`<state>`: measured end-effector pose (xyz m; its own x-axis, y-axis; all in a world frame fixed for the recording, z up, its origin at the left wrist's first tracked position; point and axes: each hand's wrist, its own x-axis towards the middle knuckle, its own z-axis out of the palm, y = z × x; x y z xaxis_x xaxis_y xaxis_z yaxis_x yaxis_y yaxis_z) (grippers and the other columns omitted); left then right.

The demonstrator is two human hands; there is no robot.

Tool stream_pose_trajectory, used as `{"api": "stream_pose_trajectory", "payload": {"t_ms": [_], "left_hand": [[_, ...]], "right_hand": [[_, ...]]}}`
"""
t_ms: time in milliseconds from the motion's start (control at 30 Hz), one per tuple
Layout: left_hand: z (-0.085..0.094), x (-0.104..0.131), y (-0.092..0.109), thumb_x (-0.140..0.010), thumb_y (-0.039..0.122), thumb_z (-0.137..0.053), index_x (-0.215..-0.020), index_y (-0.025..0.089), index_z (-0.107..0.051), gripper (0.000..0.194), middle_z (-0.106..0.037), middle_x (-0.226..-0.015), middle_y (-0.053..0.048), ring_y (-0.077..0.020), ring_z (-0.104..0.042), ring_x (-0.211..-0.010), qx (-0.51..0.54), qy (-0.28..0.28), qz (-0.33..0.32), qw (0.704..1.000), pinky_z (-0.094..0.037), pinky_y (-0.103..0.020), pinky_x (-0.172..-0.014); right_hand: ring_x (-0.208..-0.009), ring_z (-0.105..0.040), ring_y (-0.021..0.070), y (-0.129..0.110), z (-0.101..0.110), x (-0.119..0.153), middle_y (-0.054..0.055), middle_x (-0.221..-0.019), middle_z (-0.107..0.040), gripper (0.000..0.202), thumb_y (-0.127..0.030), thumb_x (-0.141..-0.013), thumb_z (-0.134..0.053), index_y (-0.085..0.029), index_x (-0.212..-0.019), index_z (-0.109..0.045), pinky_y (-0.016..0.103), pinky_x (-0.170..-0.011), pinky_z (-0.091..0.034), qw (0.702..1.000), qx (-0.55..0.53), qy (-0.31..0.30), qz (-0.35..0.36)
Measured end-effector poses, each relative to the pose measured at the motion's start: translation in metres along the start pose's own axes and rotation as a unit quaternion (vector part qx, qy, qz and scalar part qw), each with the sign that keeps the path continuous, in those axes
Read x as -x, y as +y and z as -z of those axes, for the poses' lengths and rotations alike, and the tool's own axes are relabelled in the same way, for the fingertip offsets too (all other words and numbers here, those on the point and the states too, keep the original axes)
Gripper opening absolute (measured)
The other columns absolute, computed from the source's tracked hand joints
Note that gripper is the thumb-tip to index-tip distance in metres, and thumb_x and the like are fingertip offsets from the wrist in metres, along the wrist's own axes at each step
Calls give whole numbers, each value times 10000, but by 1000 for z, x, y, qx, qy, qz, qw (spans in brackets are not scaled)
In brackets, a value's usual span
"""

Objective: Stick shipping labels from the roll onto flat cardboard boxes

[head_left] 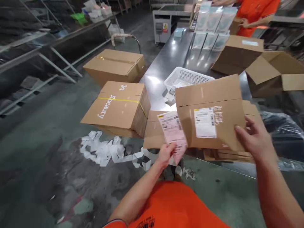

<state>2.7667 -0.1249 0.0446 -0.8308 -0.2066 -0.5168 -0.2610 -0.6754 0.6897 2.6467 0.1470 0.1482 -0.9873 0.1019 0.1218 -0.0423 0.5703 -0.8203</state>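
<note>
My left hand (167, 154) pinches the lower end of a printed label sheet (171, 128), which hangs over the left edge of a flattened cardboard box. That box (209, 95) is tilted up, and my right hand (256, 139) grips its right edge between thumb and fingers. A white shipping label (205, 123) is stuck on its face beside white printed letters. Beneath it, another flat cardboard piece (153, 129) lies on the metal table (163, 69). Behind the box sits a white plastic basket (173, 73) with small items in it.
Two cartons (128, 98) (116, 61) stand left of the table. Crumpled white backing strips (104, 150) lie on the floor. Open boxes (263, 72) and stacked clear packs (211, 22) are farther back. A person in orange (255, 15) stands at the far side.
</note>
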Motion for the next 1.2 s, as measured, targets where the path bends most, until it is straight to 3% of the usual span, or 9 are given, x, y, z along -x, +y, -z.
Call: {"api": "stream_pose_trajectory", "payload": {"t_ms": [133, 267, 333, 433, 567, 733, 867, 1033, 1200], "left_hand": [[-110, -4, -25, -557, 513, -823, -774, 119, -714, 463, -738, -776, -80, -240, -665, -800, -109, -173, 34, 978, -511, -376, -823], [-153, 10, -43, -597, 541, -792, -862, 130, -737, 492, -746, -879, -81, -245, -659, -869, -159, -238, 33, 957, -501, -369, -850], [-142, 22, -48, -592, 588, -775, -858, 122, -738, 538, -744, -877, -89, -250, -663, -860, -169, -244, 57, 953, -509, -370, -834], [-106, 40, -50, -604, 621, -746, -831, 129, -743, 542, -743, -882, -92, -258, -665, -864, -196, -234, 75, 949, -508, -385, -859], [-62, 51, -39, -658, 508, -758, -988, 143, -724, 494, -713, -1075, -111, -297, -626, -1054, -221, -172, 41, 959, -459, -415, -969], [-33, 40, 0, -607, 262, -811, -1179, 203, -623, 605, -632, -1243, -93, -246, -577, -1141, -170, -26, -98, 980, -452, -336, -961], [-19, 22, 15, -634, 300, -744, -731, 148, -650, 204, -652, -668, -9, -136, -589, -644, -172, 28, -68, 982, -469, -256, -647], [4, 2, 8, -590, 311, -757, -681, 154, -600, 240, -606, -591, 22, -108, -545, -575, -90, 110, -6, 990, -435, -240, -594], [28, -8, 14, -598, 335, -792, -921, 169, -595, 413, -655, -902, -24, -105, -589, -716, 18, 135, -17, 991, -462, -234, -684]], "right_hand": [[-942, -639, 274, 45, 113, -43, 132, -1143, -663, 527, -335, -758, -659, -238, -1273, -606, 467, -872, -481, 985, 145, 38, -79], [-1285, -439, 403, 59, 130, -49, 246, -1335, -524, 534, -375, -716, -696, -112, -1177, -625, 566, -1074, -323, 969, 245, 16, -12], [-1376, -342, 349, 43, 108, -37, 169, -1489, -379, 656, -453, -758, -656, -176, -1334, -507, 528, -1105, -326, 981, 161, -40, 98], [-1329, -426, 282, 6, 59, -18, 58, -1514, -366, 749, -482, -775, -654, -303, -1442, -365, 427, -1030, -445, 950, 18, -275, 146], [-916, -634, 246, -20, -15, 4, 60, -989, -689, 397, -525, -780, -631, -199, -1005, -651, 340, -775, -516, 886, 1, -450, 109], [-737, -581, 183, -21, -91, 41, 30, -815, -654, 314, -502, -793, -601, -201, -881, -592, 299, -662, -476, 868, -62, -480, 114], [-723, -576, 177, -20, -124, 52, 45, -831, -639, 311, -483, -819, -560, -192, -929, -576, 307, -661, -476, 853, -70, -511, 83], [-919, -613, 221, -13, -152, 62, 82, -1095, -656, 511, -476, -745, -682, -198, -1158, -567, 327, -772, -486, 796, -47, -597, 90], [-648, -554, 172, -8, -176, 72, 14, -704, -619, 348, -543, -772, -607, -197, -802, -590, 287, -604, -433, 871, -11, -490, 27]]}}
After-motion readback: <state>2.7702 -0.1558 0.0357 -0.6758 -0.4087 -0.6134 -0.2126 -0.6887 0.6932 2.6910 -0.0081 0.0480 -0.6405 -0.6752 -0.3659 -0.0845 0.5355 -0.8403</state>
